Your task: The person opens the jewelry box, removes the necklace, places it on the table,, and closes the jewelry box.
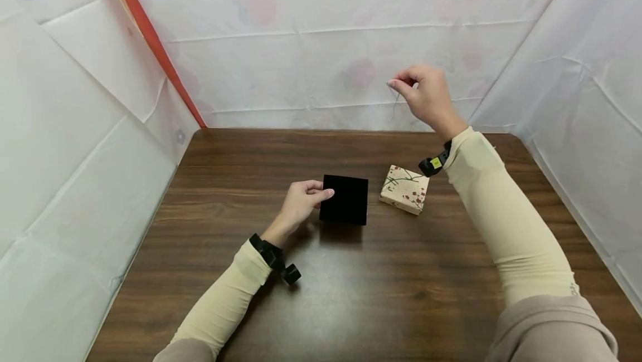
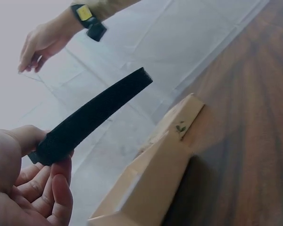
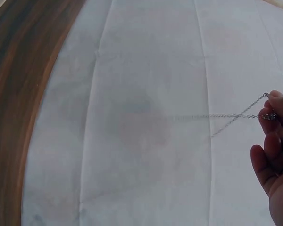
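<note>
My left hand pinches a black square pad by its left edge, thumb on top. Seen edge-on in the left wrist view, the pad is slim and slightly bowed. Below it stands an open cream box, which the pad covers in the head view. Raised high at the back right, my right hand pinches a thin silver chain between thumb and fingertips. Its strands hang and cross; a small metal end piece shows by the fingers. Whether it is a necklace or bracelet I cannot tell.
A cream box lid with red blossoms and green twigs lies right of the pad on the brown wooden table. Pale sheeting hangs behind and at both sides, with a red strip at the left.
</note>
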The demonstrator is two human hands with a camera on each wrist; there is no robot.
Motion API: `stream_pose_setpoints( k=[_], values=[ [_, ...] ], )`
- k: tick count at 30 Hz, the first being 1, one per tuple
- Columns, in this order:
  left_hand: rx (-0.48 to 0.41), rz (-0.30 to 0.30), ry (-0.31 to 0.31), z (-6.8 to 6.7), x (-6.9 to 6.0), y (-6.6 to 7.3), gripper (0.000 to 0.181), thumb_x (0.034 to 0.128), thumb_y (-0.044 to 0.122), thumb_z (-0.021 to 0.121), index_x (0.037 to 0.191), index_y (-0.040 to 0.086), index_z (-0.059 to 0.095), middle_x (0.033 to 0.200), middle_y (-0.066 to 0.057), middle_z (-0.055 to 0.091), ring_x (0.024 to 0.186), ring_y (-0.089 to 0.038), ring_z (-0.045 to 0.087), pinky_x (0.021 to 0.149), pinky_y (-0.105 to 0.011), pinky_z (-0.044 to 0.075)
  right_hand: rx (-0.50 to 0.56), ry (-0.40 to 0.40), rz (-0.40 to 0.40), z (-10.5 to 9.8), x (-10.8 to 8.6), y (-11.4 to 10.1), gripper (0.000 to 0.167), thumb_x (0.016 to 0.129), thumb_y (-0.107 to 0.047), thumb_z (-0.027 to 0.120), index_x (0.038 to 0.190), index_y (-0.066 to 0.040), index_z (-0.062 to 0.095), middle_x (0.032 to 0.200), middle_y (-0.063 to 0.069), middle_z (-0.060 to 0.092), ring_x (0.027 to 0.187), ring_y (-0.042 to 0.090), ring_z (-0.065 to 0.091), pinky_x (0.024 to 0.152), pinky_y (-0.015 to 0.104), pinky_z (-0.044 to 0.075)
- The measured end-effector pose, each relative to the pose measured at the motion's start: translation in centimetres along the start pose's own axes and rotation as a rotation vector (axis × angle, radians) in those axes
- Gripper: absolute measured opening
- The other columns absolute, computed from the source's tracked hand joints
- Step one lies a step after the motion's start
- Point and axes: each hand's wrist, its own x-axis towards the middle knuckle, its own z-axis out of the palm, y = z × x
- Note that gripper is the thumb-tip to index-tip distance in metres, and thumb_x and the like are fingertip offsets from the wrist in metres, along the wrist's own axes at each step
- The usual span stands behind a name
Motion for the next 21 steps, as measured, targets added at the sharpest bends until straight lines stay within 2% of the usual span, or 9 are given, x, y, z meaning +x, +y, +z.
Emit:
stream_pose_setpoints(
  k=[5,13,16,21],
  values=[
    [-0.026,0.004,0.001,-0.4,0.2,0.4,0.03,0.0888,0.024,0.072,0.107,0.001,0.07,0.086,-0.004,0.074,0.079,-0.009,0.064,0.073,-0.028,0.056,-0.024,-0.006,0.02,-0.6,0.5,-0.1,0.021,0.094,-0.015,0.065,0.093,0.004,0.074,0.09,0.021,0.069,0.077,0.015,0.051,0.067,0.02,0.034],
    [-0.063,-0.006,0.025,-0.3,0.3,0.1,0.031,0.0889,0.024,0.072,0.108,0.0,0.069,0.087,-0.002,0.073,0.076,-0.007,0.063,0.073,-0.026,0.055,-0.029,-0.021,0.014,-0.4,0.4,-0.2,0.02,0.093,-0.016,0.066,0.091,0.002,0.075,0.089,0.019,0.07,0.075,0.008,0.05,0.068,0.019,0.035],
    [-0.074,0.003,0.027,-0.3,0.2,0.2,0.028,0.0894,0.023,0.071,0.106,0.001,0.07,0.085,0.0,0.073,0.074,-0.008,0.062,0.072,-0.026,0.054,-0.01,-0.068,0.001,-0.2,0.1,-0.5,0.019,0.093,-0.015,0.067,0.09,0.002,0.075,0.088,0.018,0.07,0.076,0.012,0.053,0.067,0.019,0.036],
    [-0.085,0.007,0.033,-0.2,0.0,0.4,0.026,0.0893,0.022,0.071,0.105,0.001,0.07,0.083,0.002,0.072,0.072,-0.009,0.061,0.071,-0.025,0.054,0.018,-0.211,-0.017,-0.1,-0.5,-0.9,0.016,0.093,-0.014,0.067,0.093,0.001,0.075,0.09,0.015,0.07,0.082,0.018,0.058,0.072,0.022,0.041]
  ],
)
